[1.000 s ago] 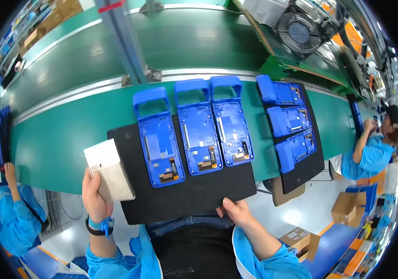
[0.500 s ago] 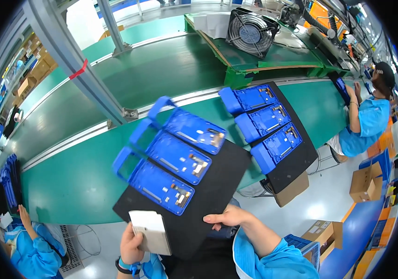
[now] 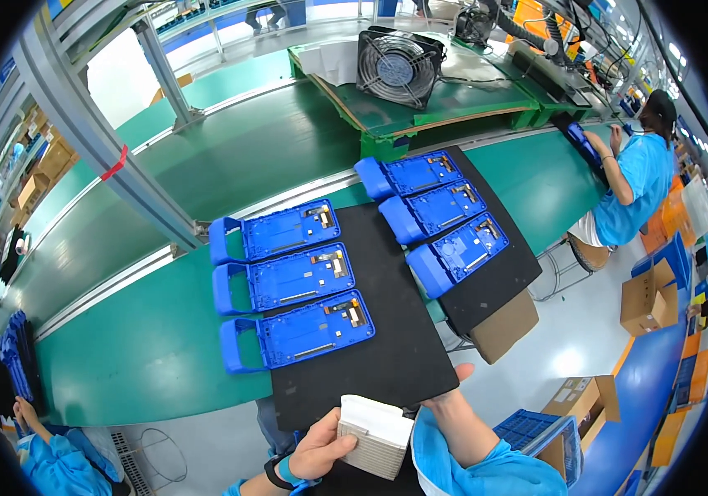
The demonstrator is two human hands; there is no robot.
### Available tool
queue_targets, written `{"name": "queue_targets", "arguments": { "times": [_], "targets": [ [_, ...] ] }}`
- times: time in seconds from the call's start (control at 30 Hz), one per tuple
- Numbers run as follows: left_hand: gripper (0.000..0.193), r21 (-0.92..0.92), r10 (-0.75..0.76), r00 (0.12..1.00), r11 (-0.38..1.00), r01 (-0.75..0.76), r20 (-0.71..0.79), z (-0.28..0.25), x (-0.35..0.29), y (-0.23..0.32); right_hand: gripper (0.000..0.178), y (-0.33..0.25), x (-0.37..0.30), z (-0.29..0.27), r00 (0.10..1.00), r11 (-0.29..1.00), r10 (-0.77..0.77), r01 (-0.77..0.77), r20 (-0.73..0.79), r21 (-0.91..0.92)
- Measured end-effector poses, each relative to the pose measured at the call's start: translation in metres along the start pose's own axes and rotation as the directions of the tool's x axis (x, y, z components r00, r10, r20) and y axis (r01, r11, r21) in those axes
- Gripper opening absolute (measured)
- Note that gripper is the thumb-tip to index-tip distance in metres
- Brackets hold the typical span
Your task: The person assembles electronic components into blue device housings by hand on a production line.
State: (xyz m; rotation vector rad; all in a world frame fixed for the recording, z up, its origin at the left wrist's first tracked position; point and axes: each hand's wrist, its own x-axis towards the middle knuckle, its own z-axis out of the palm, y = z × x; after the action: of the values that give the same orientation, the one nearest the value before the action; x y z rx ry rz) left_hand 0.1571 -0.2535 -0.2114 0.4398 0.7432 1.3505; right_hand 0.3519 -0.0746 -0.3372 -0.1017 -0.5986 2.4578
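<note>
My left hand (image 3: 318, 446) is closed on a small stack of white and beige sheets (image 3: 375, 438), held at the near edge of a black board (image 3: 404, 331). Three blue plastic housings lie side by side on that board: a far one (image 3: 288, 230), a middle one (image 3: 300, 277) and a near one (image 3: 317, 332). Each has a loop-like frame at its left end, reaching past the board, and small electronic parts inside. My right hand (image 3: 447, 397) is at the board's near right corner. One digit sticks out beyond the edge; its other fingers are hidden.
A second black board (image 3: 503, 273) with three more blue housings stands to the right. Both boards rest on a green bench (image 3: 155, 339). A fan (image 3: 399, 66) sits on a raised green platform. Co-workers in blue sit at far right (image 3: 639, 174) and lower left (image 3: 60, 467).
The near board has turned and settled squarer on the bench, its housings now lying straighter. My left hand has moved right with the stack. My right thumb has left the board's top.
</note>
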Motion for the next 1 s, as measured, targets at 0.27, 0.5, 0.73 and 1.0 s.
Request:
{"name": "queue_targets", "arguments": {
  "times": [0.27, 0.5, 0.73, 1.0],
  "targets": [
    [0.045, -0.077, -0.175, 0.982, 0.982, 0.17, -0.067, -0.032, 0.009, -0.045, 0.073, 0.024, -0.041, 0.026, 0.788, 0.836, 0.208, -0.45, -0.579, -0.313],
    [0.049, 0.132, -0.355, 0.919, 0.933, 0.335, 0.171, -0.022, 0.026, -0.042, 0.044, -0.012, 0.045, 0.061, 0.591, 0.915, -0.378, 0.121, -0.713, -0.385],
    [0.05, 0.199, -0.279, 0.956, 0.946, 0.256, 0.093, -0.061, 0.006, -0.023, 0.043, -0.012, 0.06, 0.043, 0.376, 0.73, -0.682, 0.299, -0.628, -0.614],
    [0.044, 0.112, -0.126, 0.992, 0.985, 0.129, -0.031, -0.169, -0.042, 0.014, 0.047, 0.009, 0.059, 0.024, 0.168, 0.49, -0.872, 0.261, -0.46, -0.832]
  ]
}}
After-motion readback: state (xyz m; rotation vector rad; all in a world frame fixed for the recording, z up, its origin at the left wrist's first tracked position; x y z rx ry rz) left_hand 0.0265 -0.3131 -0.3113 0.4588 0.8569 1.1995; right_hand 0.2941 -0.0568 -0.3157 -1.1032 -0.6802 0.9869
